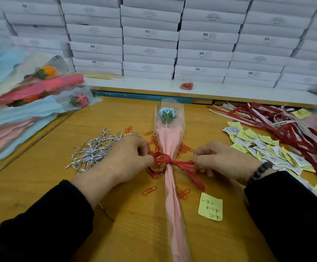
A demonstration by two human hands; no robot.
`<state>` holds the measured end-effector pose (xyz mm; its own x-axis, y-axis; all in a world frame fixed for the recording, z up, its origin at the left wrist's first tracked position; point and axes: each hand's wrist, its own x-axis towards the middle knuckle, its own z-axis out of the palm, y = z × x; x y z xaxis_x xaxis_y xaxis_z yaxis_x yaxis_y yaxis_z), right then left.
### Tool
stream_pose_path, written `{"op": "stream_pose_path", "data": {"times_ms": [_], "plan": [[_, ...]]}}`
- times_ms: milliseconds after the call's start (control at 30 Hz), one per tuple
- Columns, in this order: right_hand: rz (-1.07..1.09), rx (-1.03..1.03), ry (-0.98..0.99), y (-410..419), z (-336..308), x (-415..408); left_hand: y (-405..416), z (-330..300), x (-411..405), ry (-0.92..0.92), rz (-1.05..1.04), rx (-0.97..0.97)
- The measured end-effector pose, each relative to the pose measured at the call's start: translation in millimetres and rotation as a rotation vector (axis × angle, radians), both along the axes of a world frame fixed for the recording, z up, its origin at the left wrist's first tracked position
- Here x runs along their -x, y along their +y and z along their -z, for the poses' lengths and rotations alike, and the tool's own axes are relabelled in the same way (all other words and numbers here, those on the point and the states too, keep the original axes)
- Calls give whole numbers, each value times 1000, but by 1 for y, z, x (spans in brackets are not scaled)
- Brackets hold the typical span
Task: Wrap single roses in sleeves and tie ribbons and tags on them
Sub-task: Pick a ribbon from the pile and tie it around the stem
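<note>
Far-left desk edge: heap of wrapped roses (31, 87) in blue, pink and clear sleeves, overhanging the edge. Left of centre: pile of silver twist ties (95, 150). L hand (124, 157) beside it, gold ring on a finger, fingers curled and pinching the left loop of the red ribbon (172, 163). Ribbon is tied round the neck of the sleeve (170, 140), mid-desk. Sleeve lies lengthwise, head toward the back edge, tail toward the near edge; clear film w/ pink paper inside. Rose (166, 115) in the top of the sleeve, pale blue w/ green leaves, film over it printed "LOVE YOU". Red paper clips (150, 190) scattered under and around the sleeve. R hand (223, 161), bead bracelet at the wrist, fingers curled, pinching the right loop. One ribbon tail runs down toward a yellow note (210, 207) near the front edge. Right side: heap of tags (267, 146), then loose red and white ribbons (278, 121) toward the back-right corner. Behind the desk: white boxes (154, 35) stacked wall-wide.
</note>
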<state>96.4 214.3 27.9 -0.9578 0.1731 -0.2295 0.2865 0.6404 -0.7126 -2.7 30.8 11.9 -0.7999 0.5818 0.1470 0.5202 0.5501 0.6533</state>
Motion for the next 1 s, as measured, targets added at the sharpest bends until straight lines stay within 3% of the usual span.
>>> {"op": "stream_pose_path", "data": {"times_ms": [233,367,500,633,767,900,1000], "plan": [[-1,1,11,2,1,0,0,2,-1,-11,6,10],[74,51,125,2,2,1,-1,4,1,-47,19,-16],[115,-137,347,-15,5,9,0,4,2,-63,33,-7],[-26,-316,200,-42,7,9,0,4,4,-39,25,-29],[-25,-470,158,-51,7,8,1,6,5,-27,7,-111],[68,-147,117,-47,4,9,2,7,6,-63,-37,-242],[155,85,146,-46,1,10,5,7,7,-206,-69,-379]]}}
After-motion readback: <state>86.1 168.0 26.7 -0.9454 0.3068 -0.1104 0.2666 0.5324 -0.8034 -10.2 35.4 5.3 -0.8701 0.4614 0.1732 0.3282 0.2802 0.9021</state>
